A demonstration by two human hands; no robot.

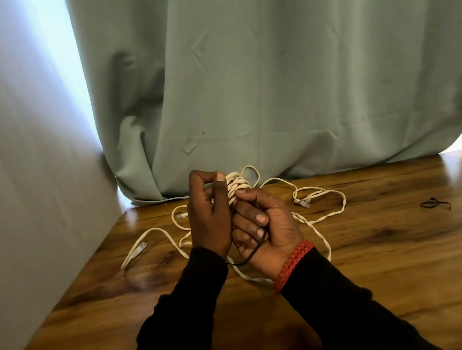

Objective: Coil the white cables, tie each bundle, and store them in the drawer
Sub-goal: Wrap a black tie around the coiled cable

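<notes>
A coiled bundle of white cable (236, 187) is held upright above the wooden table (375, 259). My left hand (209, 214) grips its left side, thumb pressed on the coils. My right hand (266, 228), with a red woven bracelet at the wrist, closes on the bundle's lower part and on a thin black tie (253, 253) that loops out below the fingers. More loose white cable (325, 216) sprawls on the table behind and around the hands, with clear plugs at its ends (140, 246).
A second black tie (435, 204) lies on the table at the right. A pale green curtain (271, 85) hangs right behind the cables, touching the table's back edge. A white wall (24, 168) runs along the left side.
</notes>
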